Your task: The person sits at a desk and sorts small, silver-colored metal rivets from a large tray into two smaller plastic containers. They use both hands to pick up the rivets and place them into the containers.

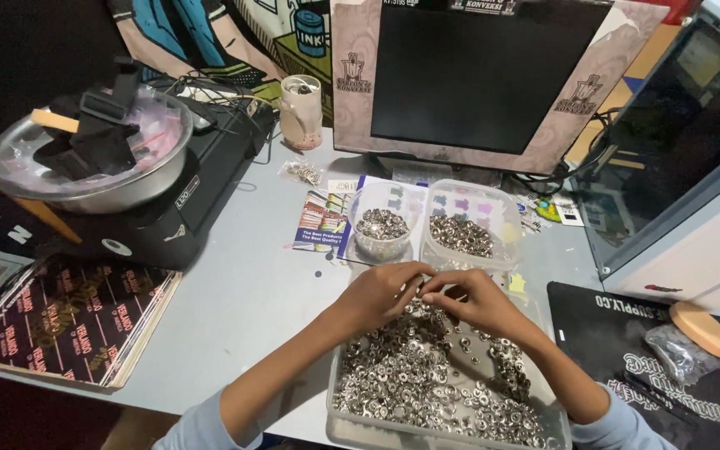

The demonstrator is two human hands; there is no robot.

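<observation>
My left hand [379, 292] and right hand [468, 298] pinch shiny silver snap buttons [427, 379] above their clear tray [443, 435]; open grey worktop [235, 292] lies to the left.

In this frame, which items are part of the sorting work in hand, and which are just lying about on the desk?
In use: left hand and right hand, fingertips together over the tray of metal rings; round tub and square tub holding rings.

Lying about: monitor, steel bowl, leaflets, wooden disc.
</observation>
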